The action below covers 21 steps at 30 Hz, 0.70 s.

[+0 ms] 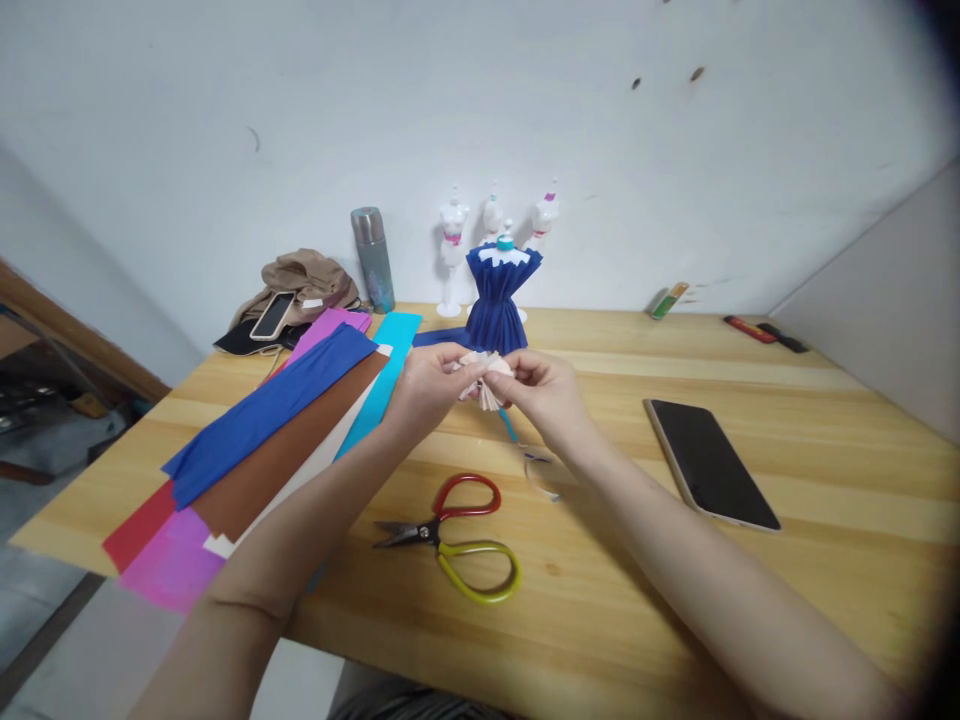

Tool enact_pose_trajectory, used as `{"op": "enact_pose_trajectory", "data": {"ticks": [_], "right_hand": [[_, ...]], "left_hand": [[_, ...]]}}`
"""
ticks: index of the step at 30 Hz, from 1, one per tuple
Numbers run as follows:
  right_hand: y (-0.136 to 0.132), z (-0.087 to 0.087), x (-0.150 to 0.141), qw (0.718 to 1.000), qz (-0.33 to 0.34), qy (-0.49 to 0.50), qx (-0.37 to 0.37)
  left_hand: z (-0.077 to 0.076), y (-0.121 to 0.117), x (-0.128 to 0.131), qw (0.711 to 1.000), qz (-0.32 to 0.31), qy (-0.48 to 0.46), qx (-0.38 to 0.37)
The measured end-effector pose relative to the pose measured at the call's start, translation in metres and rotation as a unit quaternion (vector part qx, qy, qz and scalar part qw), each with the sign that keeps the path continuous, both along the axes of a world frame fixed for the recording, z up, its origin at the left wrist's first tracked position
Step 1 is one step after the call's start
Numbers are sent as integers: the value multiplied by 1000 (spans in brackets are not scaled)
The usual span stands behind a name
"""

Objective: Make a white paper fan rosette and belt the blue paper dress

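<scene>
My left hand (429, 385) and my right hand (541, 390) meet above the middle of the wooden table (675, 620). Together they pinch a small pleated piece of pale pink paper (484, 378), fingers closed on it from both sides. Just behind it stands a small mannequin wearing a pleated dark blue paper dress (501, 298). A thin blue strip (510, 428) hangs or lies just below my right hand. Scissors (454, 535) with one red and one yellow-green handle lie on the table in front of my hands.
Long coloured paper strips (262, 440) in blue, brown, cyan, purple, pink and red lie at the left. A dark phone (709, 460) lies at the right. Three bare white mannequins (491, 225), a grey flask (373, 258), a tan cloth with a phone (300, 290) stand behind.
</scene>
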State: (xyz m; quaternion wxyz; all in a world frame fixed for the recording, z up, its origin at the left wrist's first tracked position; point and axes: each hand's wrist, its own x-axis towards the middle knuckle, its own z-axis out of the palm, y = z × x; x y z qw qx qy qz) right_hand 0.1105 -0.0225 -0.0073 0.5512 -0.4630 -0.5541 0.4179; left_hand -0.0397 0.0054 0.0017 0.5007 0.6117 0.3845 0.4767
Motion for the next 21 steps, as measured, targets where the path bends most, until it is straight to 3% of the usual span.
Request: {"op": "enact_pose_trajectory", "data": {"ticks": [3,6,10,16,21], "right_hand": [[0,-1,-1,1000,-14,23,-11],[1,0,2,999,-19,39,-18],[2,3,7,999,-9,43,-13],[2,4,8,999,10,33,-19],[3,3,8,998,29,44,-41]], "left_hand": [[4,-4,3,999,15,-27,-28],[18,-7,3,996,14,-25,-82],[30,-8,-3,991,17,17,-134],[22,-3,-9,991,-46,27,-127],[14,3,-12,992,-45,-1,-118]]}}
